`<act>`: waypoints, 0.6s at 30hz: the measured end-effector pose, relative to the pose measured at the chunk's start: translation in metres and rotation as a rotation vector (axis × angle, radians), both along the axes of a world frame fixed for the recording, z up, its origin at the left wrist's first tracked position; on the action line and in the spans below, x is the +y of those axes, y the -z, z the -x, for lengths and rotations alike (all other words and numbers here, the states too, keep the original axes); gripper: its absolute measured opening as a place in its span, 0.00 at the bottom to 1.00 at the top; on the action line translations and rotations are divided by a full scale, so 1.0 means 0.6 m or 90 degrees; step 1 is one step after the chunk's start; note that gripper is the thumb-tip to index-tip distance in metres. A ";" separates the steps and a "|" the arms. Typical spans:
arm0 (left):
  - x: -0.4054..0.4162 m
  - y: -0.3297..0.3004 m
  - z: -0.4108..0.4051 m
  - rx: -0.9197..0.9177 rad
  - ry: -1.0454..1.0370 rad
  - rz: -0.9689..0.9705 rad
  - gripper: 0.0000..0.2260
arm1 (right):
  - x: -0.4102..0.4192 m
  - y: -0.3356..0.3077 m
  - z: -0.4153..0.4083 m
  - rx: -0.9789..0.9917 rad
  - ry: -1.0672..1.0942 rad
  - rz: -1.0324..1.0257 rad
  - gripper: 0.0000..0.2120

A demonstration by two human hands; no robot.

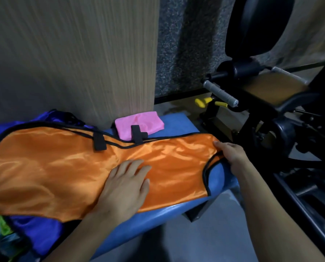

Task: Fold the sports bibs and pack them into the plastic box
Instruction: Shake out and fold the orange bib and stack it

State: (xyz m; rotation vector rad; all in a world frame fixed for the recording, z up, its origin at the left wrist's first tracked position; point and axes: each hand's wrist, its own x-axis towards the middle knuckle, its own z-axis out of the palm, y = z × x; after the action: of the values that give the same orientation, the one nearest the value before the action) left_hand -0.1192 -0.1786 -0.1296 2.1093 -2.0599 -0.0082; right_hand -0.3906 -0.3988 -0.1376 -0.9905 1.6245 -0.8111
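We see a shiny orange satin sports bib with black edging (63,167) spread flat across a blue padded bench (176,212), reaching from the left edge of the view almost to the bench's right end. Two short black straps lie along its far edge. Our left hand (125,188) rests palm down on the middle of the bib, fingers straight and slightly spread, pressing the cloth flat and holding nothing. Our right hand (231,156) is at the bib's right end, by the curved black-trimmed opening; its fingers curl over the bench edge and the thumb lies on top of the orange cloth, so it seems to pinch the fabric there, though the fingertips are hidden.

Beyond the bib, a small pink cloth folded into a rectangle (139,124) sits on the far side of the bench, against a pale wood-grain panel (72,53). At the left, purple shiny fabric (37,231) lies under and beside the orange bib, with a bit of green cloth near it. To the right stands dark gym equipment with a grey handle and yellow knobs (220,95). We cannot see a plastic box.
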 end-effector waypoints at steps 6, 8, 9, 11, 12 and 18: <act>0.000 0.007 0.004 0.009 -0.011 0.022 0.20 | -0.005 -0.008 -0.006 0.110 0.039 0.148 0.13; 0.002 0.006 0.006 0.011 -0.016 0.014 0.21 | -0.003 -0.020 -0.003 0.177 0.016 0.199 0.13; 0.002 0.006 0.005 0.010 -0.016 0.011 0.21 | -0.003 -0.027 0.000 0.202 0.007 0.216 0.13; 0.002 0.006 0.006 0.008 -0.016 0.006 0.22 | -0.002 -0.041 0.006 0.252 -0.010 0.240 0.12; 0.003 0.005 0.006 0.009 -0.016 0.001 0.22 | -0.003 -0.046 0.010 0.276 -0.018 0.251 0.12; 0.006 0.001 0.008 0.025 -0.018 -0.017 0.24 | 0.009 -0.024 0.020 0.367 -0.081 0.284 0.12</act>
State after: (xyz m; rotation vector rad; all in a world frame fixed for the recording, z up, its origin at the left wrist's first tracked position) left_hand -0.1241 -0.1747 -0.1305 2.1354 -2.0184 -0.0731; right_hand -0.4026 -0.3934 -0.1232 -1.7492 1.8673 -0.8684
